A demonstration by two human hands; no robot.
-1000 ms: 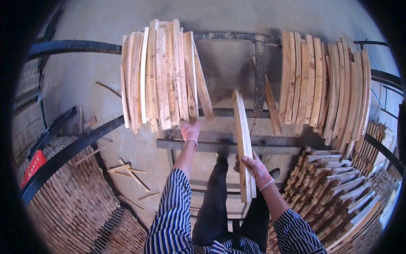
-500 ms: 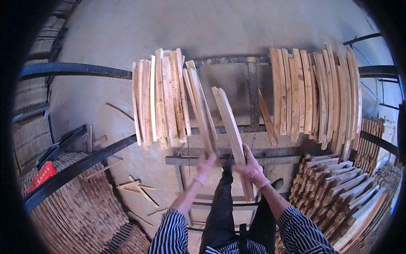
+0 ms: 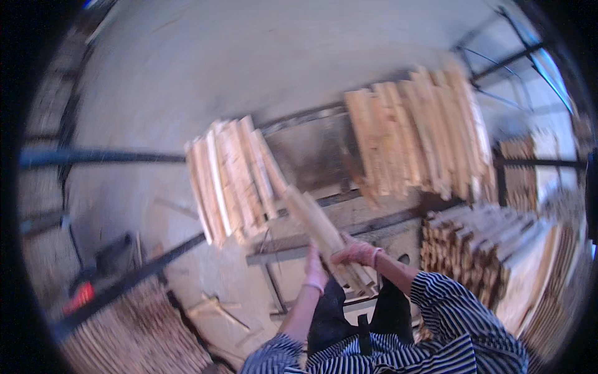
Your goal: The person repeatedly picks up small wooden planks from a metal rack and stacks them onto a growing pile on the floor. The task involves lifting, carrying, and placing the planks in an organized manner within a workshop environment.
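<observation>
Several wooden slats [image 3: 319, 221] are bunched together in front of my body, tilted with their far ends toward the left. My left hand [image 3: 316, 269], in a pale pinkish glove, is closed along their left side. From the right my right hand [image 3: 357, 251], gloved likewise, wraps over the slats near their lower end. Just beyond their far tips lies a row of slats [image 3: 230, 177] on a dark metal frame. Motion blurs the picture, so the exact number of held slats is hard to tell.
Another wide row of slats [image 3: 417, 134] rests on the frame at the right. Stacked wood [image 3: 479, 249] rises close by my right arm, and another stack [image 3: 134, 330] fills the lower left. A dark metal rail [image 3: 112, 157] crosses at left. Loose sticks [image 3: 218, 311] lie on the floor.
The slats that were apart, some in each hand, are now together in one bunch. My hands have come close to each other. The whole view has turned and shifted.
</observation>
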